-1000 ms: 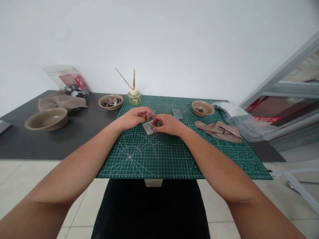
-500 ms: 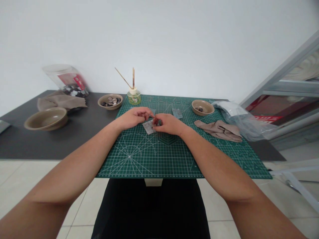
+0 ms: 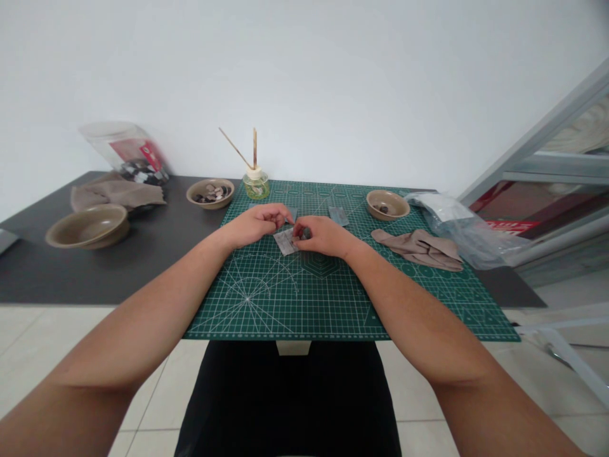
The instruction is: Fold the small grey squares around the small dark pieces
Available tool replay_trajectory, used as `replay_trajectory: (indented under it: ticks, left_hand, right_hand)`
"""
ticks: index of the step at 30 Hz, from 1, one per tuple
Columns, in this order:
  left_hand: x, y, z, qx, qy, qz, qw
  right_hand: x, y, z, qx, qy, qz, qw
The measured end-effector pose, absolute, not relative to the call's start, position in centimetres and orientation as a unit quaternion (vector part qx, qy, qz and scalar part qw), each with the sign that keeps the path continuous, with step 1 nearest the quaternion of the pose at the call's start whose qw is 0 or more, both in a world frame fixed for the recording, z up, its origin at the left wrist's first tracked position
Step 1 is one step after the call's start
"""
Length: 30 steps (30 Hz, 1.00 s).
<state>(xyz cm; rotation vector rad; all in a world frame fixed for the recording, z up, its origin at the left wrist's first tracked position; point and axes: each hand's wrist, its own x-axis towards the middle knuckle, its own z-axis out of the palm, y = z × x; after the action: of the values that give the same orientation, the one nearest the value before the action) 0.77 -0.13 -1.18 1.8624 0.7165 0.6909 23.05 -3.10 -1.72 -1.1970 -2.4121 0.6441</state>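
Observation:
My left hand [image 3: 261, 223] is over the green cutting mat [image 3: 266, 304], fingers curled in, with the fingertips close to those of my right hand. What it pinches, if anything, is too small to make out. My right hand [image 3: 320, 236] is closed in a pinch at the right edge of a small clear plastic bag [image 3: 286, 243]. The bag has a greyish look, and its right part is hidden by my fingers. Behind my hands another small clear bag [image 3: 338, 216] lies flat on the mat.
Bowls holding small dark and pale pieces stand left [image 3: 210, 193] and right [image 3: 387, 205]. A larger bowl [image 3: 88, 227], brown cloth [image 3: 118, 192] and clear tub [image 3: 126, 152] are far left. Behind stands a reed diffuser [image 3: 255, 184]. Right lie a cloth [image 3: 419, 249] and plastic bag [image 3: 461, 228].
Both hands stay almost in place. My right hand and the small clear bag have shifted very slightly to the right, and the fingertips of the two hands are a little farther apart.

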Motion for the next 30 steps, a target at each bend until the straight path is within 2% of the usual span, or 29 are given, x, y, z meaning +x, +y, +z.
replay_trajectory:
  ticks: [20, 30]
  left_hand:
    - [0.7, 0.0, -1.3, 0.764, 0.291, 0.303, 0.489]
    - [-0.2, 0.2, 0.0, 0.894, 0.325, 0.131, 0.280]
  right_hand:
    - [23.2, -2.9, -1.9, -0.423, -0.857, 0.225, 0.190]
    - [23.0, -3.0, -1.8, -0.427, -0.860, 0.216, 0.179]
